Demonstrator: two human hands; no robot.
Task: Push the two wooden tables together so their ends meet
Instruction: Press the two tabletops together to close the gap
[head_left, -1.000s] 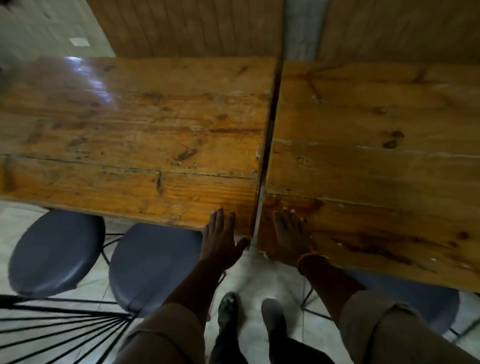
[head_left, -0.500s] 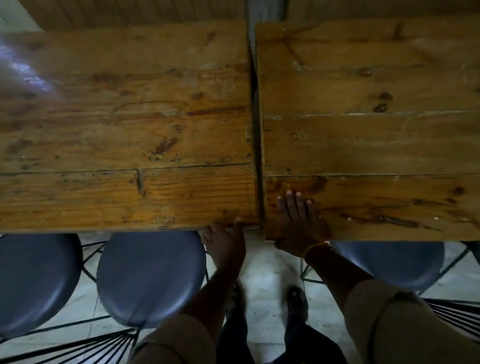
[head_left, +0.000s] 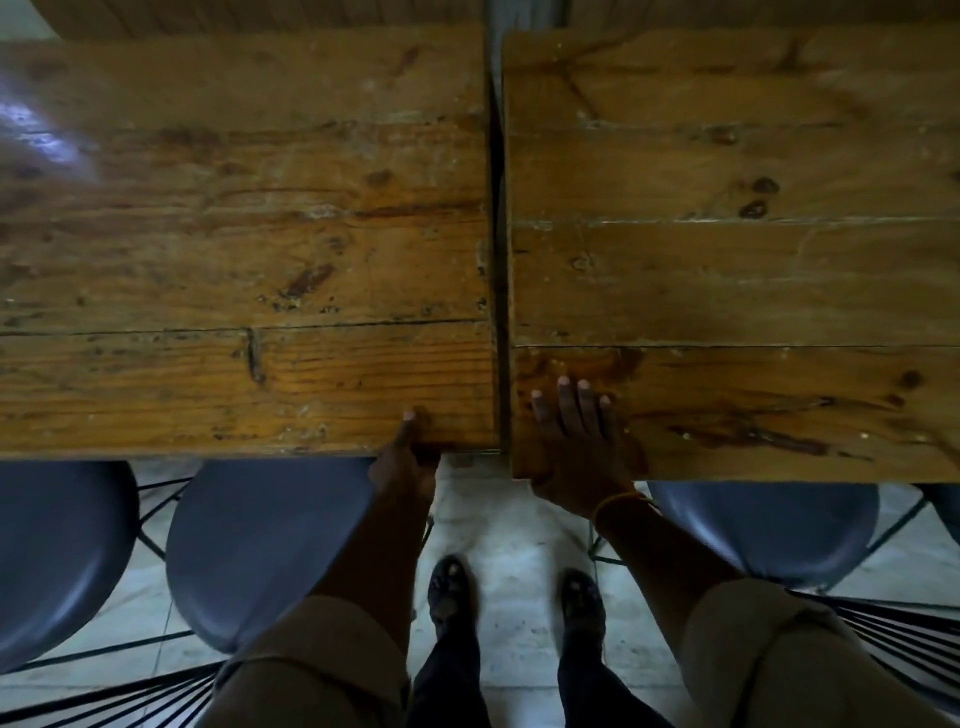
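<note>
Two worn wooden plank tables stand end to end below me, the left table (head_left: 234, 249) and the right table (head_left: 737, 270), with a thin dark gap running between their ends. The right table's near edge sits a little closer to me than the left one's. My left hand (head_left: 405, 462) grips the left table's near edge by its corner, thumb on top and fingers hidden underneath. My right hand (head_left: 576, 441) lies on the right table's near corner, fingers spread flat on top and the palm over the edge.
Dark blue round stools with black wire frames are tucked under the tables: two at left (head_left: 270, 545) (head_left: 52, 545) and one at right (head_left: 763, 530). My feet (head_left: 514, 603) stand on pale floor tiles between them. A wood-panelled wall runs behind the tables.
The view has tilted further down over the tables. My left hand went from hovering open below the left table's corner to gripping its edge. The gap between the ends looks slightly narrower.
</note>
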